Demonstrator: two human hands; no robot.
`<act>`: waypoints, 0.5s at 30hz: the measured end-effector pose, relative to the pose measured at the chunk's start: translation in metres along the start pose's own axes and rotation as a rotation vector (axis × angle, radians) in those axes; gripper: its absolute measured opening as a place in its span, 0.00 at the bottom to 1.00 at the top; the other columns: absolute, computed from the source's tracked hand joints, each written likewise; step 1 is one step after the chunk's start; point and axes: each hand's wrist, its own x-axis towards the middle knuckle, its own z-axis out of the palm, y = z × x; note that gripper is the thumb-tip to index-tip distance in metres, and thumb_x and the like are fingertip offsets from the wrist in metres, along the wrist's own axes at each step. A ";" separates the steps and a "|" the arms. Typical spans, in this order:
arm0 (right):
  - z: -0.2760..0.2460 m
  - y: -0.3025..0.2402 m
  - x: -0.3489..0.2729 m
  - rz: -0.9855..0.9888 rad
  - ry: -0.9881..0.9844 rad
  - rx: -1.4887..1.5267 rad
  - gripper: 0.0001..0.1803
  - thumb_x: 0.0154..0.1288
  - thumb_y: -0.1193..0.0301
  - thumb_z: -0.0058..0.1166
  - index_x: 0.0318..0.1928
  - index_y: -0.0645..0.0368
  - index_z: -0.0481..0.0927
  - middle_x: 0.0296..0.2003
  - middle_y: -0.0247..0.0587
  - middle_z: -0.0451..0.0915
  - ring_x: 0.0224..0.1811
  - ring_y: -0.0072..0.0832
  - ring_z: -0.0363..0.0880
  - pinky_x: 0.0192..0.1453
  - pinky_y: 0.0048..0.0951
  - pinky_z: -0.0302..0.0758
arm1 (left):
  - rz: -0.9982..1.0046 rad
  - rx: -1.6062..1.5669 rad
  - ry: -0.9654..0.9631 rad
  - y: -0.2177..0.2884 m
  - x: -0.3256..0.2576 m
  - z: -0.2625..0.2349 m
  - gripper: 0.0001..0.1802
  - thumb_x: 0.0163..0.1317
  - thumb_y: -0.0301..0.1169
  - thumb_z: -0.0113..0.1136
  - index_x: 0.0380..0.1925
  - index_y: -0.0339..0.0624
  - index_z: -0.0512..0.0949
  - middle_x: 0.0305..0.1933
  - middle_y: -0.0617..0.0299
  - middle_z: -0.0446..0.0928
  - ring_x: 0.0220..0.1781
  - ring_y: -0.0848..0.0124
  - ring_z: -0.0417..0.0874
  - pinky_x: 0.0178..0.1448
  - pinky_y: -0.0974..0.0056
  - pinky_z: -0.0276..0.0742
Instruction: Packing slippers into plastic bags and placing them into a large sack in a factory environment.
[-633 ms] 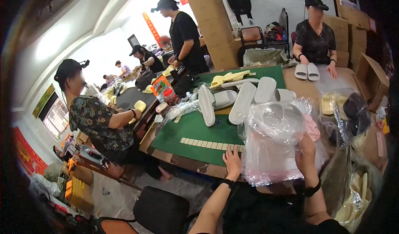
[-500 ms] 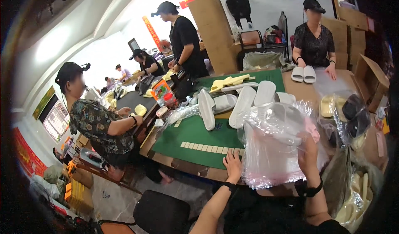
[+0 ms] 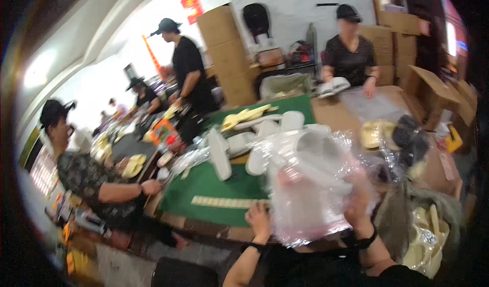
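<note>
At the table's front edge, a pair of white slippers (image 3: 318, 157) lies within a clear plastic bag (image 3: 290, 180), over a stack of clear bags with pink showing through. My right hand (image 3: 358, 198) is closed around the heel end of the slippers; motion blur and shiny film hide its fingertips. Close to the bag's left edge, my left hand (image 3: 258, 220) rests on the table edge with fingers apart and bent, holding nothing. A row of small cream tiles (image 3: 219, 202) on the green mat (image 3: 178, 190) ends beside it.
Loose white slippers (image 3: 219, 157) and yellow slippers (image 3: 244, 117) lie beyond the bag. Bagged yellow and black slippers (image 3: 407, 137) sit right, above a sack of yellow slippers (image 3: 428, 241). Across the table, a person (image 3: 350, 52) handles white slippers; another (image 3: 97, 175) stands left. A black chair (image 3: 183, 274) is lower left.
The view has swung right, shifting the scene leftward with blur. My left hand's fingers have drawn back from the tiles to the table edge. The person opposite has lifted the white slippers.
</note>
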 end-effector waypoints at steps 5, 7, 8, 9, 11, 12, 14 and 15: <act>-0.007 0.007 -0.008 0.060 -0.117 0.173 0.24 0.39 0.78 0.57 0.44 0.54 0.78 0.41 0.45 0.78 0.43 0.43 0.76 0.44 0.37 0.73 | -0.250 -0.668 -0.239 -0.009 -0.008 0.003 0.18 0.58 0.27 0.50 0.50 0.46 0.70 0.59 0.53 0.65 0.60 0.56 0.63 0.67 0.53 0.50; 0.004 0.011 -0.013 0.002 -0.227 0.090 0.26 0.41 0.77 0.59 0.47 0.53 0.76 0.45 0.48 0.76 0.48 0.44 0.74 0.50 0.39 0.72 | -0.060 -0.364 -0.048 -0.023 0.013 0.071 0.19 0.58 0.29 0.50 0.52 0.47 0.70 0.61 0.53 0.63 0.64 0.56 0.59 0.67 0.54 0.51; 0.003 0.009 -0.012 -0.034 -0.290 0.091 0.23 0.45 0.75 0.59 0.46 0.54 0.75 0.45 0.49 0.75 0.48 0.44 0.74 0.51 0.39 0.72 | 0.003 -0.392 -0.056 -0.012 0.031 0.085 0.19 0.58 0.30 0.50 0.52 0.47 0.70 0.61 0.53 0.63 0.64 0.56 0.59 0.67 0.53 0.51; 0.001 0.009 -0.012 -0.046 -0.315 0.114 0.21 0.47 0.75 0.57 0.46 0.55 0.75 0.45 0.49 0.75 0.49 0.44 0.74 0.52 0.39 0.71 | 0.058 -0.418 -0.062 -0.002 0.046 0.099 0.19 0.58 0.30 0.50 0.52 0.47 0.70 0.61 0.52 0.63 0.64 0.56 0.59 0.67 0.53 0.52; -0.003 0.010 -0.012 -0.057 -0.329 0.117 0.20 0.49 0.75 0.56 0.46 0.56 0.74 0.45 0.50 0.75 0.49 0.44 0.73 0.52 0.39 0.71 | 0.151 -0.463 -0.073 0.022 0.075 0.112 0.19 0.58 0.30 0.50 0.52 0.48 0.70 0.62 0.52 0.63 0.64 0.56 0.60 0.67 0.53 0.52; -0.006 0.013 -0.013 -0.021 -0.381 0.189 0.21 0.51 0.74 0.54 0.49 0.56 0.74 0.46 0.49 0.74 0.48 0.45 0.74 0.50 0.38 0.71 | 0.185 -0.482 -0.077 0.030 0.088 0.119 0.19 0.58 0.30 0.50 0.52 0.48 0.70 0.62 0.52 0.63 0.64 0.56 0.60 0.66 0.53 0.52; -0.001 0.018 -0.011 0.009 -0.436 0.250 0.22 0.53 0.72 0.52 0.52 0.56 0.73 0.47 0.48 0.74 0.46 0.46 0.74 0.47 0.38 0.72 | 0.240 -0.523 -0.078 0.048 0.111 0.132 0.19 0.58 0.30 0.50 0.52 0.48 0.70 0.62 0.52 0.63 0.64 0.56 0.60 0.66 0.53 0.53; 0.006 0.022 -0.010 -0.025 -0.431 0.264 0.18 0.55 0.70 0.50 0.47 0.58 0.73 0.44 0.49 0.75 0.43 0.46 0.74 0.46 0.40 0.72 | 0.260 -0.541 -0.079 0.055 0.122 0.138 0.19 0.58 0.30 0.50 0.52 0.48 0.70 0.62 0.52 0.63 0.64 0.56 0.60 0.66 0.53 0.53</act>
